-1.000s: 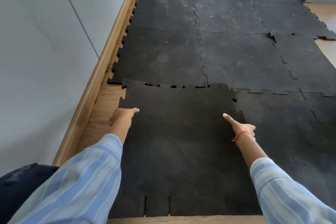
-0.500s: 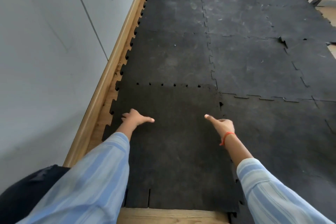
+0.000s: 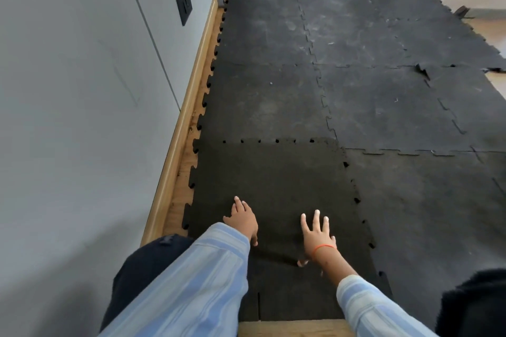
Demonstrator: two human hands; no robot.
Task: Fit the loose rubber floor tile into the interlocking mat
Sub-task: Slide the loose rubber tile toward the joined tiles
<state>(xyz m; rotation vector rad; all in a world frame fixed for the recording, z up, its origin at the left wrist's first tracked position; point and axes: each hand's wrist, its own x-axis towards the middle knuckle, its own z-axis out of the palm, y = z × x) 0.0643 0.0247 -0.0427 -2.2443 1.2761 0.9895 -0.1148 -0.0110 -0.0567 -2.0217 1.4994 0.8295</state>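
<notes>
Hands first: our left hand [image 3: 242, 218] and right hand [image 3: 317, 232] lie flat and open, fingers spread, gripping nothing, both pressing on the near part of the tile [image 3: 273, 180]. That tile sits in its gap at the mat's [image 3: 383, 107] near corner by the wall [image 3: 68, 117]. We judge it mostly placed; small dark gaps show along the far and right seams, so the tabs likely need pressing home there.
</notes>
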